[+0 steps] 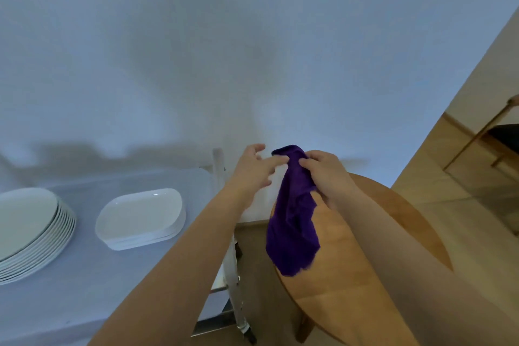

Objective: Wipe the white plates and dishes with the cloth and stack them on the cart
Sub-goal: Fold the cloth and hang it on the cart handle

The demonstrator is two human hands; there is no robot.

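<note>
A purple cloth [293, 222] hangs down in front of me, above a round wooden table [351, 261]. My right hand [323, 174] grips the cloth near its top. My left hand [255, 168] is beside it with fingers spread, fingertips touching the cloth's upper edge. On the cart's white top [84, 275] at the left sit a stack of several round white plates [31, 230] and a stack of oval white dishes [140, 218].
A white wall fills the upper view. The cart's metal post and leg [233, 275] stand between the cart and the round table. Wooden floor and a wooden chair frame [483, 137] lie at the right.
</note>
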